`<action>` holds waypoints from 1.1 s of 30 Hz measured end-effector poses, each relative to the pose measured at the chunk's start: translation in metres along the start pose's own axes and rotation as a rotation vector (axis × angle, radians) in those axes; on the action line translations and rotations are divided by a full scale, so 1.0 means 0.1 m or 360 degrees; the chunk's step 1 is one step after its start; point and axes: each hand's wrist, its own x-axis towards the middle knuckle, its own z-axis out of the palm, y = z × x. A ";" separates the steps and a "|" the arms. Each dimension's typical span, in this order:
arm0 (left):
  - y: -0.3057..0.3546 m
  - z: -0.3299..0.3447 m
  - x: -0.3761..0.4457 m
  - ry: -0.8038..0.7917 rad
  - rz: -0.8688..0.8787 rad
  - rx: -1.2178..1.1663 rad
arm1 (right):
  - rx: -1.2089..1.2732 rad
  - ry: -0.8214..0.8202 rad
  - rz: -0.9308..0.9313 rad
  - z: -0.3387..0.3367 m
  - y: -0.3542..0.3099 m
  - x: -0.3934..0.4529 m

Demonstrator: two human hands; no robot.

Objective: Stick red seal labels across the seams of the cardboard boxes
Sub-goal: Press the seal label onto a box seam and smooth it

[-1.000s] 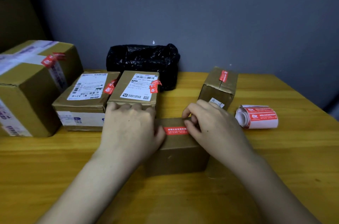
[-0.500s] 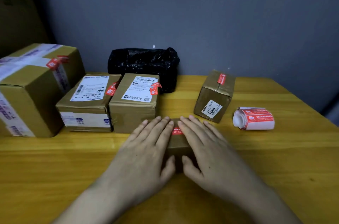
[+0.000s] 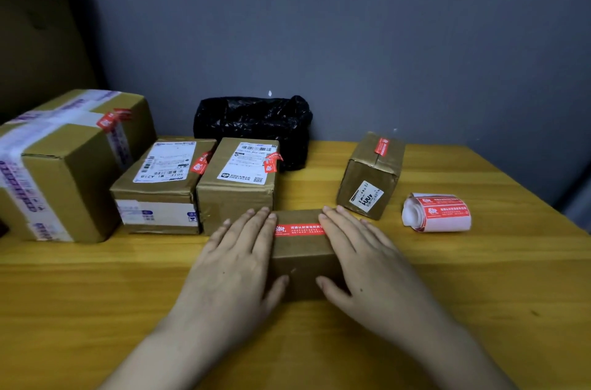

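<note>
While hands flank small brown box (image 3: 302, 257), red label (image 3: 299, 230) spans top.

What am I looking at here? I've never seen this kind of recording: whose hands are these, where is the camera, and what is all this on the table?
No machine here: a person wears a camera on the head, looking forward and down. The left hand and right hand lie flat, fingers straight, against the two ends of a small cardboard box; a red seal label runs across its top. Neither hand grips anything. On the wooden table also stand four more boxes, each with a red label: a large one, two with shipping labels, and one on the right. A roll of labels lies to the right, a black plastic bag behind.
</note>
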 end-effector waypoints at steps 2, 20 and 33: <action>0.01 0.00 -0.01 -0.0005 -0.0044 -0.0003 | -0.0040 0.0025 -0.0010 0.03 0.03 -0.02; -0.13 -0.32 0.09 -0.0108 -0.0017 -0.0214 | 0.0510 -0.0298 0.0108 -0.26 0.31 0.24; -0.02 -0.33 0.37 0.0119 0.0282 -0.0806 | 0.1217 -0.0084 0.0262 -0.36 0.63 0.07</action>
